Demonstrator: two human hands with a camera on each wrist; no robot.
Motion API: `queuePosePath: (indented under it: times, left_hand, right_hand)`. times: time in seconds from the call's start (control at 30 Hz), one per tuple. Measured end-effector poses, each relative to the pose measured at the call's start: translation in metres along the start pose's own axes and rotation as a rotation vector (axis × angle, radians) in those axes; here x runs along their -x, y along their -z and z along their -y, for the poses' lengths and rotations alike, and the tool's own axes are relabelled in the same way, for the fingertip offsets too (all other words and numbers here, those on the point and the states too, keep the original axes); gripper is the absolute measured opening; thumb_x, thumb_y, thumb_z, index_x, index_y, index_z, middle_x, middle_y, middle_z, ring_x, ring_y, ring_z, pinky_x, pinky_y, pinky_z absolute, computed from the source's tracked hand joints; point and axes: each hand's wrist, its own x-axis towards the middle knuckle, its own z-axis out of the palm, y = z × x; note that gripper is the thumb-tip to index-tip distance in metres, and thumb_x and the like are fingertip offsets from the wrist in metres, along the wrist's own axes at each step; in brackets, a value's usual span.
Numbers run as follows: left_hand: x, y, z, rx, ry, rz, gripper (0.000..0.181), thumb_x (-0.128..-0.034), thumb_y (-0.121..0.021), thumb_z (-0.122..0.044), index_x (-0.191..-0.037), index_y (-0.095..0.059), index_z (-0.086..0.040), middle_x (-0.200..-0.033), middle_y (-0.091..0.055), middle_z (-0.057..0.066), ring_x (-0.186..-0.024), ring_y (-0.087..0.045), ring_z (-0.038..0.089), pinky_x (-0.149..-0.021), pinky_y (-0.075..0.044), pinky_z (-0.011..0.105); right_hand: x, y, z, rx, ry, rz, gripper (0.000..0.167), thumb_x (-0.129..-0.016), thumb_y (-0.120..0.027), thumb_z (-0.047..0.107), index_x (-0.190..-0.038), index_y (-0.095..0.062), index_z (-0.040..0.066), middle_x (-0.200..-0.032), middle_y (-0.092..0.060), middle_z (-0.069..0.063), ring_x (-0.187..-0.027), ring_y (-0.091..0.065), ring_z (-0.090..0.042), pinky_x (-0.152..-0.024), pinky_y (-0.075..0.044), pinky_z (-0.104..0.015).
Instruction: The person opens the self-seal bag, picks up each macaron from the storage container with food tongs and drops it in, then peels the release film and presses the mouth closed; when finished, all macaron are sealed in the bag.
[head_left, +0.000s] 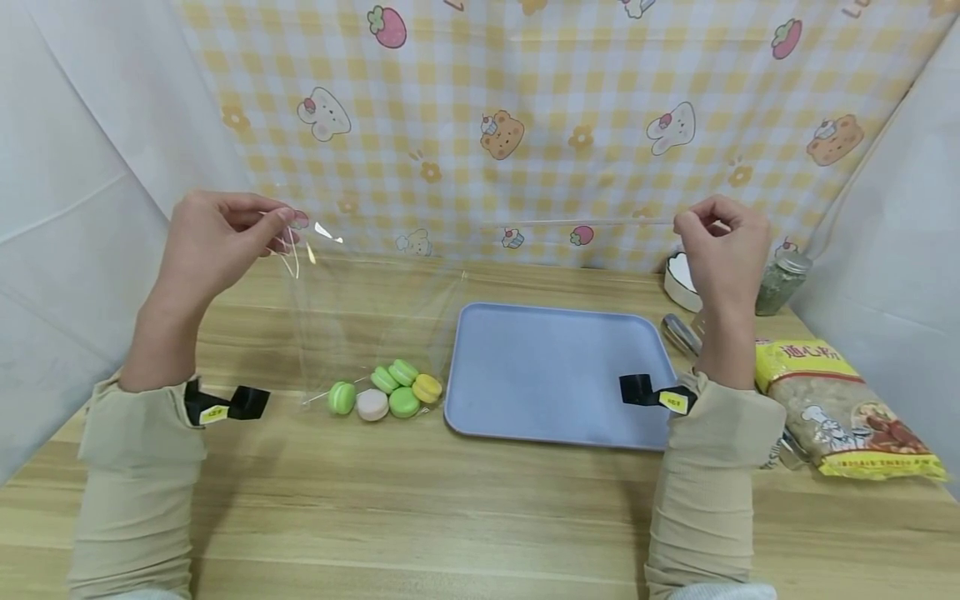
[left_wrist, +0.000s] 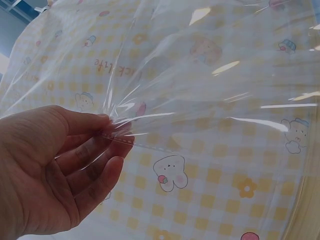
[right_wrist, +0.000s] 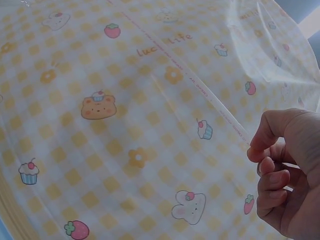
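Observation:
My left hand (head_left: 217, 242) pinches the top corner of a clear plastic bag (head_left: 360, 292) between thumb and forefinger. In the left wrist view the film (left_wrist: 165, 75) is gathered in creases at the fingertips. At the bag's bottom sit several macarons, among them a green macaron (head_left: 342, 397), a pale pink macaron (head_left: 372, 405) and a yellow macaron (head_left: 427, 388), seen through the film. My right hand (head_left: 723, 250) pinches the end of a thin printed strip (right_wrist: 200, 90), stretched out leftward from the fingers. Where its far end stops is hard to see.
A blue tray (head_left: 555, 375) lies right of the macarons. Beyond the right forearm are a yellow food packet (head_left: 847, 408), a glass jar (head_left: 783, 283), a white bowl (head_left: 681, 279) and a metal-handled utensil (head_left: 681, 333). A checked curtain (head_left: 555, 92) hangs behind the wooden table (head_left: 420, 517).

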Motion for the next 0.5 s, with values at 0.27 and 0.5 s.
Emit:
queuePosePath:
  times: [0.27,0.5]
  left_hand:
    - [0.0001,-0.0003,0.0001,0.007,-0.01,0.0,0.019,-0.0891,-0.062,-0.011,-0.097,-0.069,0.005,-0.073,-0.068,-0.016,-0.055,-0.062,0.004,-0.057,-0.05,0.013]
    - [0.0,-0.0024,0.0008,0.01,-0.027,-0.001,0.022,-0.0878,-0.065,-0.011,-0.097,-0.069,0.008,-0.07,-0.067,-0.016,-0.055,-0.062,0.004,-0.057,-0.05,0.014]
  right_hand:
    - [-0.0006,0.0029,0.0033,0.016,-0.03,-0.003,0.02,-0.083,-0.055,0.009,-0.065,-0.064,0.006,-0.071,-0.055,0.001,-0.07,-0.045,-0.013,-0.057,-0.034,-0.024]
    - [-0.0014,0.0077,0.0085,0.028,-0.041,-0.037,0.021,-0.082,-0.055,0.007,-0.063,-0.065,0.008,-0.071,-0.055,0.002,-0.066,-0.045,-0.013,-0.057,-0.033,-0.024]
